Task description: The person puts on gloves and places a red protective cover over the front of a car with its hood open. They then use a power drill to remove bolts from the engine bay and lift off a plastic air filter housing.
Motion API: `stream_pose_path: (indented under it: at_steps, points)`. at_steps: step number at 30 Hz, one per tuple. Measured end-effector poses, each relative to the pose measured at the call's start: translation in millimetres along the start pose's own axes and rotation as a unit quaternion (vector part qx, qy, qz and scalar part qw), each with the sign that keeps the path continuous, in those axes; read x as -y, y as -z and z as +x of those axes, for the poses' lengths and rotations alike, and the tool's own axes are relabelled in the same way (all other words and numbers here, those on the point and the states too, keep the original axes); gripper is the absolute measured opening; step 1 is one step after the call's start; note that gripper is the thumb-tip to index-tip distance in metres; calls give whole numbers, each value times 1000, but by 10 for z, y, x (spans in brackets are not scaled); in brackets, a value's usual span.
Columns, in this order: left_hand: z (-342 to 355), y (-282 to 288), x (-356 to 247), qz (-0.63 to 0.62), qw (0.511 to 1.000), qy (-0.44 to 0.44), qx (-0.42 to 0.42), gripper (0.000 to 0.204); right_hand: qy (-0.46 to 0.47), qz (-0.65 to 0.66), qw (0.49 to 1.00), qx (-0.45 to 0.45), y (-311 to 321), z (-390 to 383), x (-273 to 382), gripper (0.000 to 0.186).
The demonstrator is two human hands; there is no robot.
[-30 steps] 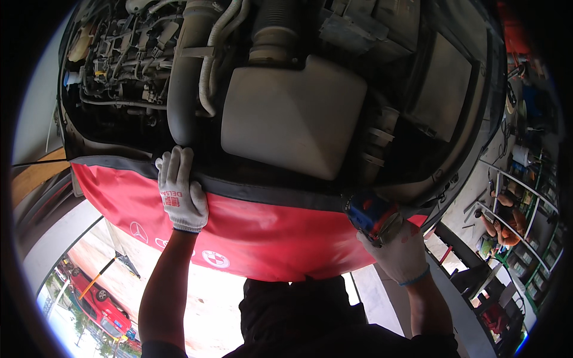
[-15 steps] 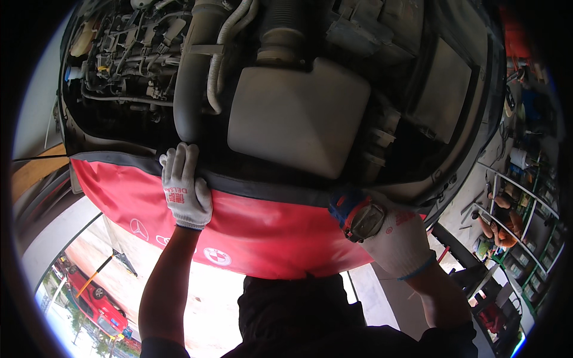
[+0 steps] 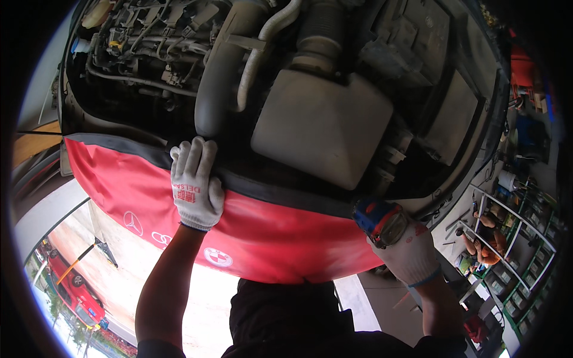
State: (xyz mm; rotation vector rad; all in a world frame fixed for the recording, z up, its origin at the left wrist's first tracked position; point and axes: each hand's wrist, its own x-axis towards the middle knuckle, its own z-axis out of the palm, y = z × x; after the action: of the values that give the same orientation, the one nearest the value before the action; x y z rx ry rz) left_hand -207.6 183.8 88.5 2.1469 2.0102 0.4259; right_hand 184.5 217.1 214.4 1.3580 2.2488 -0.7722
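Observation:
A red fender cover [image 3: 280, 238] with a black upper edge hangs over the front of a car's engine bay. My left hand [image 3: 197, 185], in a white knitted glove with red print, lies on that edge with its fingers stretched out toward the engine. To the right, my gloved right hand [image 3: 409, 250] is closed around a blue-and-red device with a round clear lens [image 3: 391, 228], which looks like a lamp. The device is close to the cover's black edge; my right fingers are mostly hidden behind it.
Beyond the cover are a grey air filter box [image 3: 322, 125], a thick dark pipe [image 3: 215, 95] and the engine [image 3: 149, 59] with hoses. At right, a white metal frame [image 3: 519, 221] stands near shelving and a person in orange [image 3: 492, 244]. A red vehicle [image 3: 74, 286] is outside, lower left.
The view has shifted, so the engine bay sits farther right. Both hands appear slightly farther right; my left hand remains on the cover's edge, and my right still holds the lamp-like device.

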Motion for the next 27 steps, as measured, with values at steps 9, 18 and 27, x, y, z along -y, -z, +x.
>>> stream_pose_path:
  at_steps: [9, 18, 27]
  points:
    - [63, -29, 6, 5, 998, -40, -51, 64, -77, 95, 992, -10, 82, -14, 126, 30]
    - [15, -50, 24, 11, 999, -28, -39, 65, -17, 60, 998, -24, 27, -52, 6, 32]
    - [15, -53, 6, 9, 999, -18, -30, 67, -18, 45, 999, -22, -3, -115, -30, 50]
